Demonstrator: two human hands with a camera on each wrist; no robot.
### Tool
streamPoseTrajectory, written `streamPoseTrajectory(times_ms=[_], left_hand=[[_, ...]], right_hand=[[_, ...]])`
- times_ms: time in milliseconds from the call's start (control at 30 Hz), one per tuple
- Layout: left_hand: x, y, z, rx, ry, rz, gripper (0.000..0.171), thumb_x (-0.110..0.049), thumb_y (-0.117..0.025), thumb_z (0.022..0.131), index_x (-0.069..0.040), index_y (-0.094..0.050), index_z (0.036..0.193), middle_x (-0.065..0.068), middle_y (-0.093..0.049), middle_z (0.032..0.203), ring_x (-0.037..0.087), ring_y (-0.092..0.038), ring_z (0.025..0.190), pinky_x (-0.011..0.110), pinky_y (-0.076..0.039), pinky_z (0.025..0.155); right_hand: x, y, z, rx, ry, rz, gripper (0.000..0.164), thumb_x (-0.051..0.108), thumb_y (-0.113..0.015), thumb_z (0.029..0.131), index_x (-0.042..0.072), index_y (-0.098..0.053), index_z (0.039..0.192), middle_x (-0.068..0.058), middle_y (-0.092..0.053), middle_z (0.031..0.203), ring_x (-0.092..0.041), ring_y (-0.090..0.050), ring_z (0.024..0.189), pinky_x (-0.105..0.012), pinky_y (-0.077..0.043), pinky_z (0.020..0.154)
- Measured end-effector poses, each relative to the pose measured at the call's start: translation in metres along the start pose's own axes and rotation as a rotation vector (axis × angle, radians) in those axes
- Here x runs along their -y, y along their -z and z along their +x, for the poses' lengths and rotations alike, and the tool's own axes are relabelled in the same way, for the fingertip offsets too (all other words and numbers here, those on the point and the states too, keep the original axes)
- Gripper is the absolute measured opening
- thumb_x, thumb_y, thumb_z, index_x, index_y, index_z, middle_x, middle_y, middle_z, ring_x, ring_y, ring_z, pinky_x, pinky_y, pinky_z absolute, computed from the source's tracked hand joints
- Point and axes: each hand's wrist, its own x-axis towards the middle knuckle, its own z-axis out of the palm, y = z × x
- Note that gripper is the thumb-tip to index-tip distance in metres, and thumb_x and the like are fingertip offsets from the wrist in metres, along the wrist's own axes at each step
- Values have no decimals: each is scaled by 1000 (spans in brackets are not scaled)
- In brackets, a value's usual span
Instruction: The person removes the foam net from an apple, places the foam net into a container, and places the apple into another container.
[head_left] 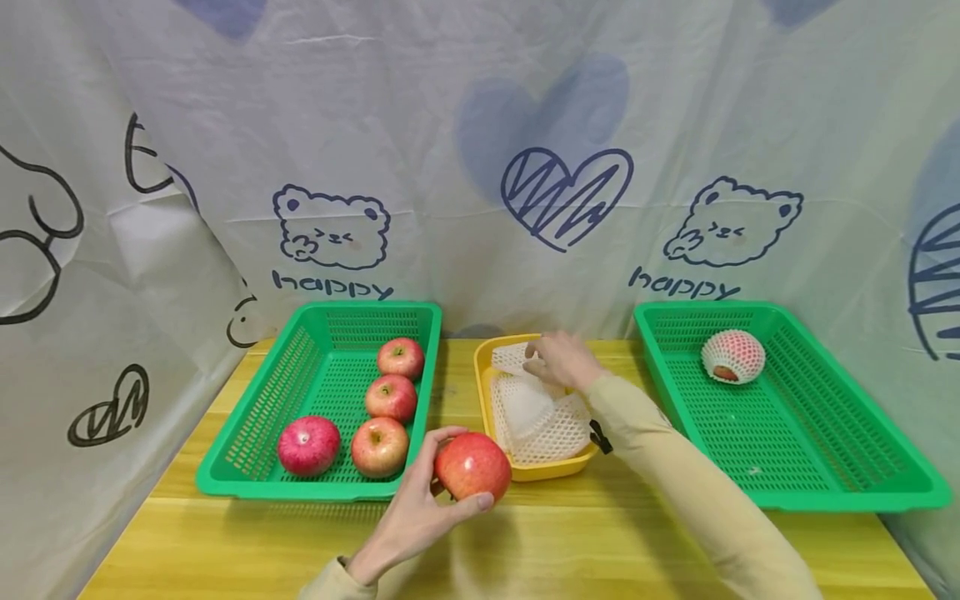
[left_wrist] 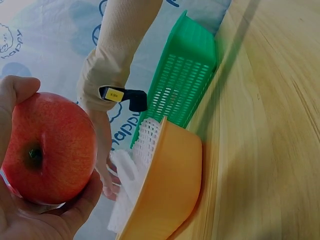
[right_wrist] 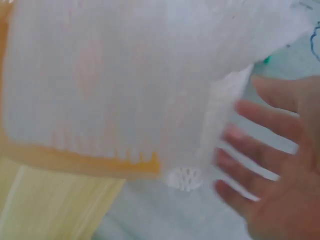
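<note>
My left hand grips a red apple, thumb and fingers curled round its sides. Seen from the left wrist, the apple's stem hollow faces the camera. Over the back of a yellow basket hangs my right hand, fingers loosely spread beside the white foam net sleeves in it. From the right wrist, the fingers are apart with nothing between them, close to the blurred edge of a sleeve.
A green basket on the left holds three apples and a deeper pink round fruit. In the right green basket lies one fruit in a net sleeve. All stand on a wooden table before a printed cloth.
</note>
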Motion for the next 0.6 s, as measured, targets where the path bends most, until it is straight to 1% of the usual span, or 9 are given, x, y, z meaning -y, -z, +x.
streamPoseTrajectory(times_ms=[67,133,200,233,300,433,533,600], left_hand=[[0,0,0,2,-8,-1,72,-18,-85,80,-20,-44,139,12,-60,129,14,-66,105,26,-57,86],[0,0,0,4,-13,-1,72,-18,-85,80,-20,-43,139,12,-61,129,13,-66,105,26,-57,86],[0,0,0,7,-16,-1,72,-18,-85,80,-21,-43,139,11,-61,129,13,-66,105,26,-57,86],[0,0,0,7,-16,-2,71,-19,-85,80,-22,-43,138,11,-61,129,13,-66,105,26,-57,86],[0,0,0,6,-16,0,71,-19,-85,80,-22,-43,138,11,-61,129,13,-66,105,26,-57,86],[0,1,-1,1,-19,6,72,-19,-84,80,-20,-43,139,12,-61,129,13,-67,103,26,-56,85],[0,1,-1,-1,-22,14,73,-18,-84,80,-17,-43,140,13,-61,129,13,-67,102,26,-57,85],[-1,1,0,-5,-23,22,72,-18,-85,80,-17,-43,139,12,-61,129,13,-67,102,26,-56,85]], right_hand=[[3,1,-3,111,35,47,38,30,-56,102,2,-68,126,-19,-67,130,-38,-60,124,-52,-46,109],[5,-1,-6,221,44,92,46,33,-51,105,-1,-61,135,-21,-60,140,-40,-52,135,-51,-39,117],[7,-6,-8,319,34,126,54,37,-46,106,-2,-52,143,-23,-51,149,-41,-43,143,-51,-31,122],[7,-8,-9,362,15,143,58,39,-45,106,-1,-47,147,-24,-47,153,-41,-39,146,-52,-28,124],[6,-13,-10,422,-18,159,62,43,-43,106,1,-41,152,-23,-39,158,-41,-33,149,-52,-24,125],[4,-19,-12,455,-64,176,66,47,-43,105,4,-36,155,-22,-33,161,-40,-28,152,-54,-21,126],[3,-19,-12,449,-55,194,66,47,-44,105,4,-35,155,-22,-33,162,-40,-28,152,-54,-21,126],[2,-18,-12,431,-39,213,66,45,-44,105,3,-35,155,-23,-33,161,-41,-28,152,-53,-21,126]])
